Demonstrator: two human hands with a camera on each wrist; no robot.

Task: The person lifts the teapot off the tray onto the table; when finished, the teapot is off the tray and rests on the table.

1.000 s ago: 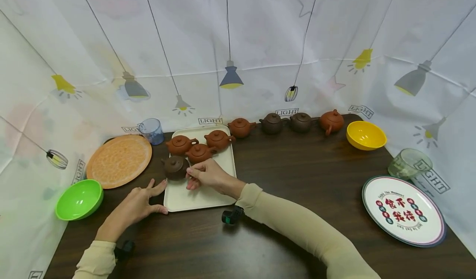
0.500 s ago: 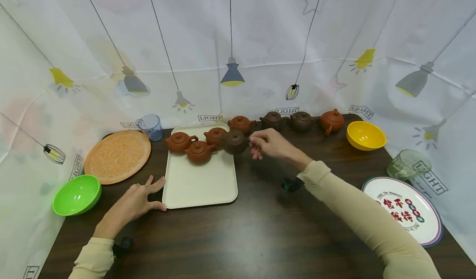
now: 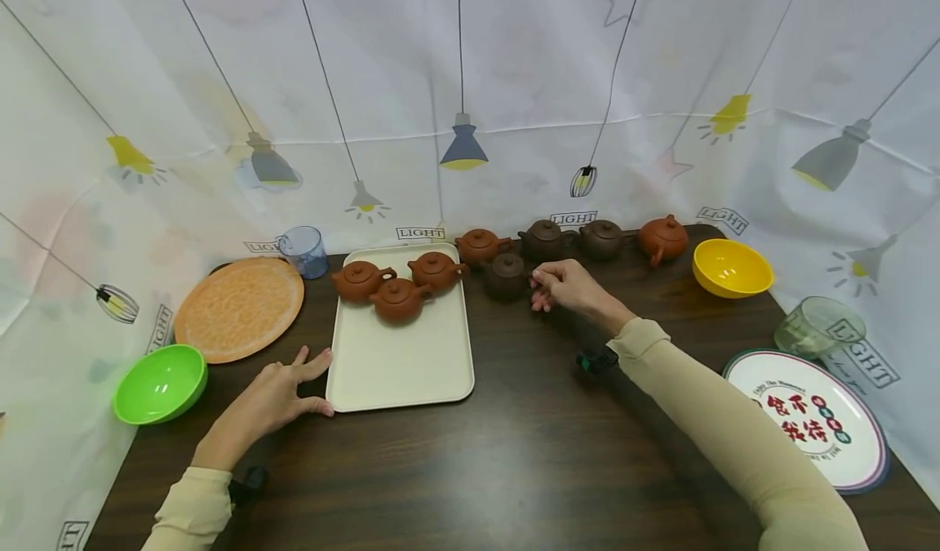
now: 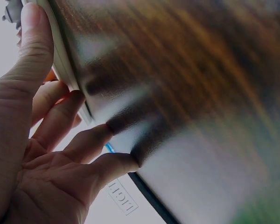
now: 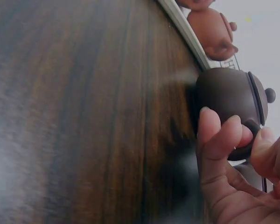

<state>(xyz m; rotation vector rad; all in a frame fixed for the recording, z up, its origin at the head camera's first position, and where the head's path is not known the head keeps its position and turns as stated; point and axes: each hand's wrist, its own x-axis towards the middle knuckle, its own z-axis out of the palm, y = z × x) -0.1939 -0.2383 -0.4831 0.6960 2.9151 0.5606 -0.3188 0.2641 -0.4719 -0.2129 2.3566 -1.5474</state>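
Dark-brown round clay teapot [image 3: 505,278], right of cream rectangular tray [image 3: 400,371], near far edge of dark wood desk [image 3: 529,453]; right hand [image 3: 576,290] pinching handle [image 5: 242,153]. Left hand [image 3: 266,408] spread, tray's left edge. Apparent step: placing; next: release.

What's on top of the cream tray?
Three reddish-brown teapots stand toward the far end of the cream tray. Their bodies cover the tray right beneath them, and their lids hide whatever's inside.

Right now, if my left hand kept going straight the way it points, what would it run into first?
Most likely the left edge of the cream tray: your left hand is right at it, though exact contact is hard to judge.
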